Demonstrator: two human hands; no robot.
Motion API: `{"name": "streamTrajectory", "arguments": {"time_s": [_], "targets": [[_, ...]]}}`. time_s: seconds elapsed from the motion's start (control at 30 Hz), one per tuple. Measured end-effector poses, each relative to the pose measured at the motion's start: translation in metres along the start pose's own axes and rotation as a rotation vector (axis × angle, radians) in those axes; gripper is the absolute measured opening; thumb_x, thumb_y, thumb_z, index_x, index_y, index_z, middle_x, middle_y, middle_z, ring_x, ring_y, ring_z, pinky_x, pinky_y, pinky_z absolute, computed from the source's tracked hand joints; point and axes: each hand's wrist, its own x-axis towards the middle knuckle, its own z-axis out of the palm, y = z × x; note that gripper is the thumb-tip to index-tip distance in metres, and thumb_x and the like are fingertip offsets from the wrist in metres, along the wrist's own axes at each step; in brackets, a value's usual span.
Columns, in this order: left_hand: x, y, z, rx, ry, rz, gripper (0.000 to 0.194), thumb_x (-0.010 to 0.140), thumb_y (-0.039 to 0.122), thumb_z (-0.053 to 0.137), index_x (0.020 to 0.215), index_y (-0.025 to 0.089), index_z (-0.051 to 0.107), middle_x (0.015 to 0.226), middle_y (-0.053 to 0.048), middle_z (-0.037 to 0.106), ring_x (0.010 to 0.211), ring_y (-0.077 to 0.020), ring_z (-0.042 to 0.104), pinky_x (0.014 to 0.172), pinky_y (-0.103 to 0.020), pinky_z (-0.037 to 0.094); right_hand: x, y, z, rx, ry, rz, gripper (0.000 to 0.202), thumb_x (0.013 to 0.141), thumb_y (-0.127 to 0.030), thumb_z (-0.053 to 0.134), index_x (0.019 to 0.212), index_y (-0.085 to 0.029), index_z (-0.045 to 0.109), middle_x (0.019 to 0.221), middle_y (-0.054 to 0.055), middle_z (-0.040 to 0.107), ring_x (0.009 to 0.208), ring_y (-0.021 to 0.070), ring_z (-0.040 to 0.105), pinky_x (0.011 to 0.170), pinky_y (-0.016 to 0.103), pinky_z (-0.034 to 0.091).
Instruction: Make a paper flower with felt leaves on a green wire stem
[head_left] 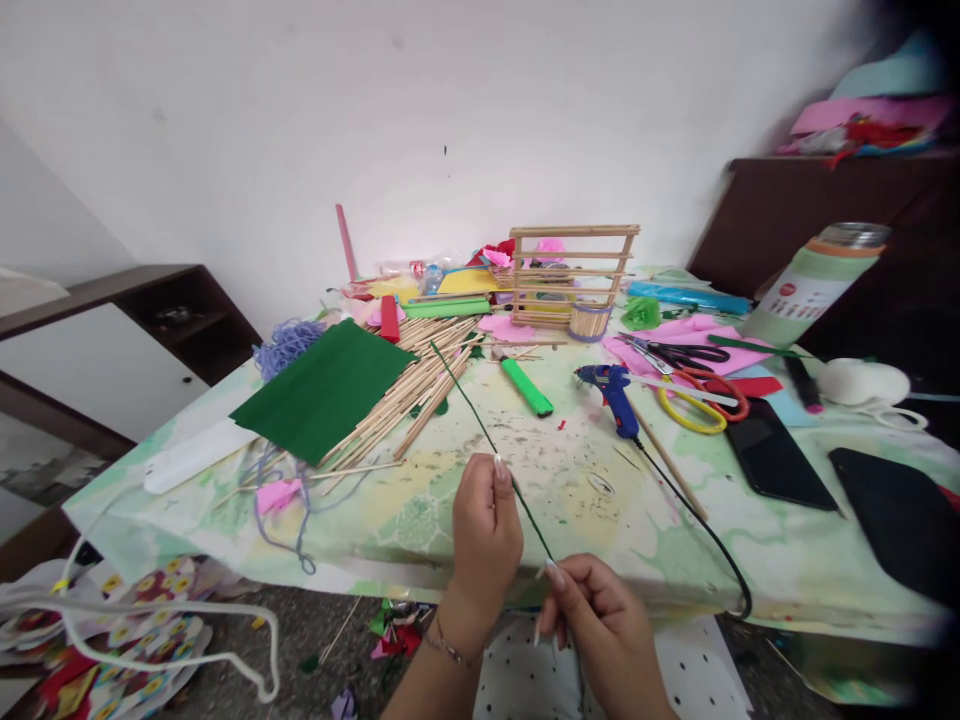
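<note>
A thin dark green stem (533,521) slants across the front of the table, its far tip pointing up and left. My left hand (487,515) is closed around the middle of it, thumb on top. Lower and to the right, my right hand (600,622) pinches its near end between thumb and fingertips. Beyond my hands lies a bright green utility knife (527,388). To the right is a blue hot glue gun (613,395) with its black cord running to the table edge. Left of the stem, a dark green sheet (324,390) rests over a heap of thin wooden sticks (427,372).
At the back stands a small wooden stick rack (574,262). Scissors (694,400), a phone (780,455) and a leaning-looking bottle (814,285) are on the right. Purple yarn (287,348) lies at left. A white hanger (172,607) juts in at lower left.
</note>
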Motion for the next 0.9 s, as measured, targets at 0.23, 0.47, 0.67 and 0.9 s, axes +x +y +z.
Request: {"name": "streamTrajectory", "arguments": {"time_s": [0.23,0.47,0.67,0.9], "targets": [[0.007,0.002,0.018,-0.091,-0.030,-0.089,0.043,0.094,0.054,0.046,0.066,0.021,0.048,0.066,0.001,0.046,0.066,-0.0170,0.043,0.066,-0.029,0.032,0.010,-0.001,0.007,0.217,-0.287,0.161,0.049,0.073,-0.062,0.071,0.068,-0.020,0.045,0.049,0.002,0.067,0.034,0.0090,0.051,0.039,0.018,0.034],[0.033,0.022,0.041,-0.359,-0.171,-0.229,0.053,0.086,0.069,0.044,0.070,0.019,0.052,0.063,0.001,0.049,0.054,-0.0123,0.040,0.052,-0.025,0.032,0.032,-0.023,0.002,0.317,-0.502,0.119,0.049,0.074,-0.063,0.069,0.072,-0.020,0.045,0.048,0.001,0.066,0.037,0.0090,0.053,0.045,0.017,0.037],[0.103,0.066,0.039,-0.442,-0.357,-0.089,0.050,0.076,0.066,0.063,0.065,0.018,0.057,0.056,0.003,0.045,0.053,-0.0111,0.039,0.053,-0.023,0.032,0.071,-0.105,-0.011,-0.207,-0.517,-0.311,0.043,0.082,-0.059,0.064,0.093,-0.017,0.064,0.090,0.011,0.075,0.088,0.0199,0.069,0.083,0.033,0.050],[0.156,0.102,0.064,-0.448,-0.495,0.154,0.050,0.072,0.065,0.066,0.057,0.018,0.057,0.055,0.001,0.048,0.052,-0.0115,0.038,0.053,-0.025,0.031,0.126,-0.228,-0.017,-0.389,-0.075,-0.796,0.038,0.079,-0.054,0.065,0.095,-0.020,0.069,0.090,0.004,0.067,0.078,0.0175,0.062,0.073,0.031,0.049]]}}
